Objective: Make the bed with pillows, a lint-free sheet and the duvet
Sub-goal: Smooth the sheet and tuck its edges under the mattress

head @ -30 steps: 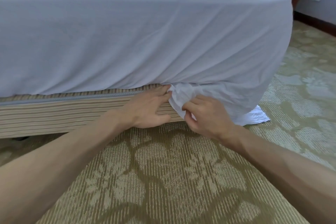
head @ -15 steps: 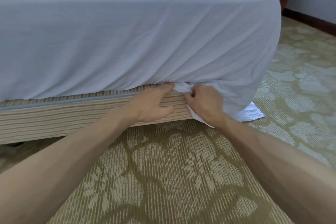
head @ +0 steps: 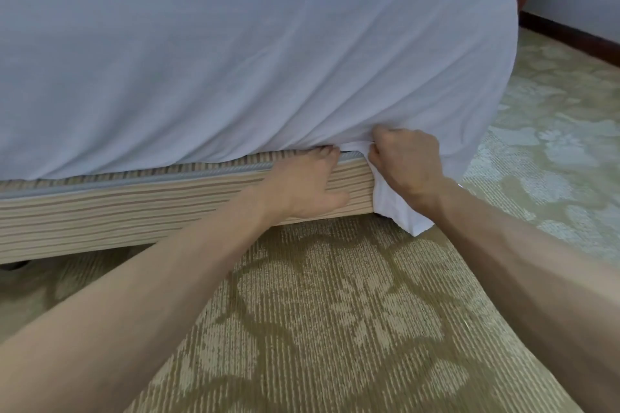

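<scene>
**Sheet corner gripped at mattress edge**

A white sheet (head: 235, 60) is seen drawn over the mattress, hanging down its side and round the corner at the right. The lower hem is met along the striped bed base (head: 134, 208).

The left hand (head: 302, 184) is laid flat on the base, fingers straight, with the fingertips touching the sheet's hem at the seam between mattress and base; the thumb is spread low on the base. Nothing is gripped by it.

The right hand (head: 407, 164) is closed in a fist on a bunch of the sheet just beside the left hand, at the corner. A loose flap of the sheet is left hanging below the wrist, down past the base. How far the fabric is tucked cannot be told.

A patterned carpet (head: 335, 329) is seen underneath. A wall (head: 587, 3) with a dark skirting board (head: 570, 38) is seen at the upper right.
</scene>
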A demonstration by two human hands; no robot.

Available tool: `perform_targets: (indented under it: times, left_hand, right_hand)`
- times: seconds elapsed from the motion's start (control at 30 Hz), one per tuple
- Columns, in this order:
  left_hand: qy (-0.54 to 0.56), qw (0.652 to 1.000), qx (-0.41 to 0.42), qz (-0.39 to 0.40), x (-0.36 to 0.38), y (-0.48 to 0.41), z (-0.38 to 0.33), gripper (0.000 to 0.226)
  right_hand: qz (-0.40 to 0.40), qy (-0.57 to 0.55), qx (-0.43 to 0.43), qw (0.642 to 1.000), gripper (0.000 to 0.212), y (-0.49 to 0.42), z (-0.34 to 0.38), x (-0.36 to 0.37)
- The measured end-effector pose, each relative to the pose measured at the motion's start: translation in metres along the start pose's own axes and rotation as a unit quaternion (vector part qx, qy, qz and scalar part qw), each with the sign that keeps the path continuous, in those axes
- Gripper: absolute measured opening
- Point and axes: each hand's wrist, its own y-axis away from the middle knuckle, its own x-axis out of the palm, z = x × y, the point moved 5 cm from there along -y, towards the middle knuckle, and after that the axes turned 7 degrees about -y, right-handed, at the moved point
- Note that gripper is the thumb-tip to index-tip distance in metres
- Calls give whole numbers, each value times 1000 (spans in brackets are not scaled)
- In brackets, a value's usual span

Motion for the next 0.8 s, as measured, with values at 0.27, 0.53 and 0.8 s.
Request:
perform_targets:
  times: [0.27, 0.53, 0.8]
  left_hand:
    - [33, 995, -94, 8, 0, -30, -8, 66]
    - [15, 996, -83, -2, 6, -46, -2, 46]
    - [33, 998, -44, 19, 12, -31, 5, 72]
  right_hand:
    - [-51, -72, -90, 992, 35, 41, 28, 12]
    - [105, -50, -13, 993, 85, 37, 42, 37]
    - [169, -17, 27, 985, 36, -4, 31, 19]
